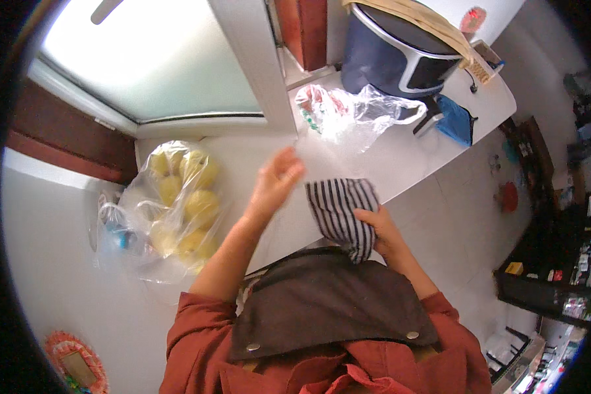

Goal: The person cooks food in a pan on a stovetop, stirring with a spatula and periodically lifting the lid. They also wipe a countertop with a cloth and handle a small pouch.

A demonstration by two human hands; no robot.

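Observation:
A black-and-white striped cloth (342, 207) is in my right hand (385, 231), with the thumb on top of the fabric. It hangs in front of my dark apron (325, 300), over the edge of the white countertop (268, 246). My left hand (276, 184) is above the counter, slightly blurred, fingers loosely bent and apart from the thumb, with nothing in it. To its left, a clear plastic bag (145, 209) holds several round yellow fruits (202, 207). Beyond my hands lies another clear plastic bag (344, 111) with red and green printing.
A dark blue appliance (384, 54), probably an air fryer, stands at the back with tan fabric (418, 17) over it. Near it is a blue item (454, 120). A frosted-glass window (177, 64) swings in over the counter. Dark shelving (541, 266) stands across the floor at right.

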